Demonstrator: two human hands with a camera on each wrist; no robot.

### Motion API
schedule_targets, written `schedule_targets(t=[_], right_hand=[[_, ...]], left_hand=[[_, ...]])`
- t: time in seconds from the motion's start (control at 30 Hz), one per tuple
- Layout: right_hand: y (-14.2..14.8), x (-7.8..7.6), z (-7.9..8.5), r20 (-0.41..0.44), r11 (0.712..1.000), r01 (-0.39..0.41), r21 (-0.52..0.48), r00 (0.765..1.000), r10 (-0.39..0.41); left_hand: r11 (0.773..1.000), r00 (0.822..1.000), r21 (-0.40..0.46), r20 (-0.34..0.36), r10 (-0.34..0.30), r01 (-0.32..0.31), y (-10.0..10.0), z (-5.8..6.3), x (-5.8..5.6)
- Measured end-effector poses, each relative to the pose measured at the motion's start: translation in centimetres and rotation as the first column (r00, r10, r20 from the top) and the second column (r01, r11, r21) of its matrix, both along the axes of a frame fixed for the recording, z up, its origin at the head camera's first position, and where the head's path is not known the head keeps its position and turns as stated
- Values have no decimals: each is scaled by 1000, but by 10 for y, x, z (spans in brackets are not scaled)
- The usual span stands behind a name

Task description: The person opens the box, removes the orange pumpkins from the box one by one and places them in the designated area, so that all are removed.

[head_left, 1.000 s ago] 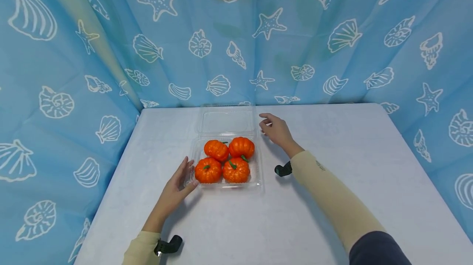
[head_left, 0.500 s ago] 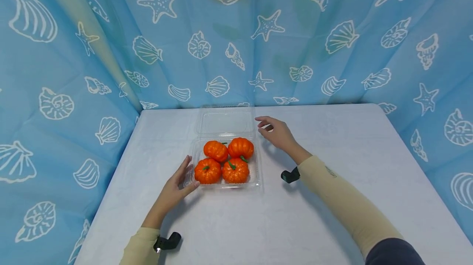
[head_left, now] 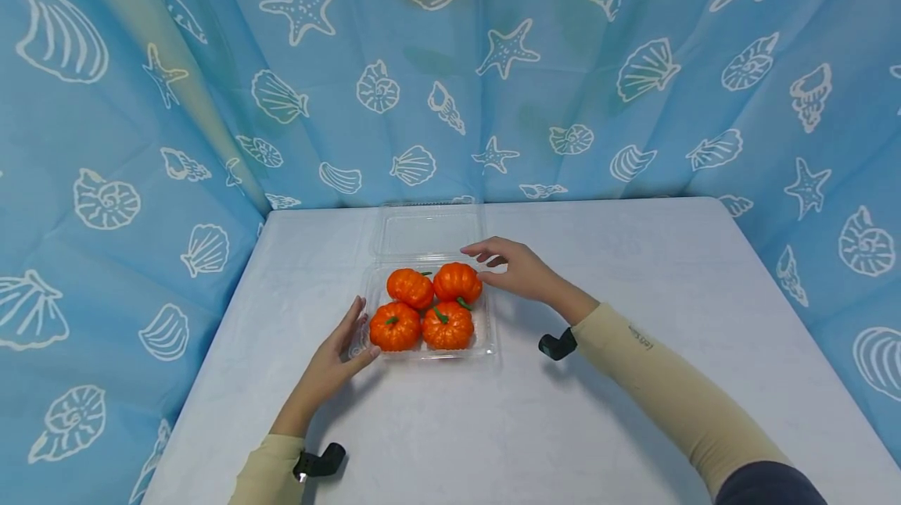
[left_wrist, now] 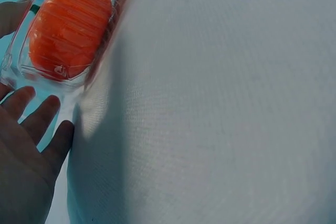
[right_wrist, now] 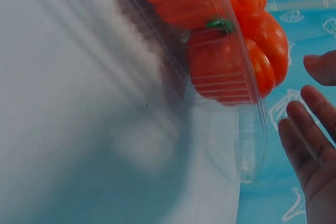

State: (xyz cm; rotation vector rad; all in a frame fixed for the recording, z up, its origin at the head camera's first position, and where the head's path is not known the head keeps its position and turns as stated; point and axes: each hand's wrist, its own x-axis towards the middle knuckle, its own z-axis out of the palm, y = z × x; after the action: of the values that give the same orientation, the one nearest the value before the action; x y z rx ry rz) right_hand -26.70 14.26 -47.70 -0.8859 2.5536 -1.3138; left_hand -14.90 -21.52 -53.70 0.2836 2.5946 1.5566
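Ribbed pumpkins [head_left: 448, 328] in plastic box [head_left: 486, 339]

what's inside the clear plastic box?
Four orange pumpkins with green stems, two in front, two behind, in the base of the box. The lid is open on the far side. The floor directly beneath the pumpkins is covered, so I can't tell what's there.

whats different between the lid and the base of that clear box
The base holds four orange pumpkins, while the lid holds nothing. The base lies nearer the person; the lid is folded back toward the curtain. The left hand is at the base's left side, while the right hand is near the lid's near right corner. Both are clear plastic.
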Motion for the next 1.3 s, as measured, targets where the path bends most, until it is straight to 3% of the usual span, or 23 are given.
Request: schedule_targets(t=[0.2, 0.5, 1.03, 1.3], right_hand=[[-9, 5, 2, -13, 995, -54, 84, 998, 55], [-17, 6, -3, -37, 966, -112, 234, 992, 125], [-22, 10, -1, -60, 935, -144, 323, 983, 172], [-21, 8, 0, -82, 936, -152, 318, 979, 187]], left_hand=[[1000, 1000, -2, 14, -3, 3, -1, 0, 1], [1000, 1000, -13, 7, -6, 7, -2, -3, 1], [999, 1000, 26, 2, -31, 31, -4, -3, 0], [999, 1000, 35, 12, -28, 27, -2, -2, 0]])
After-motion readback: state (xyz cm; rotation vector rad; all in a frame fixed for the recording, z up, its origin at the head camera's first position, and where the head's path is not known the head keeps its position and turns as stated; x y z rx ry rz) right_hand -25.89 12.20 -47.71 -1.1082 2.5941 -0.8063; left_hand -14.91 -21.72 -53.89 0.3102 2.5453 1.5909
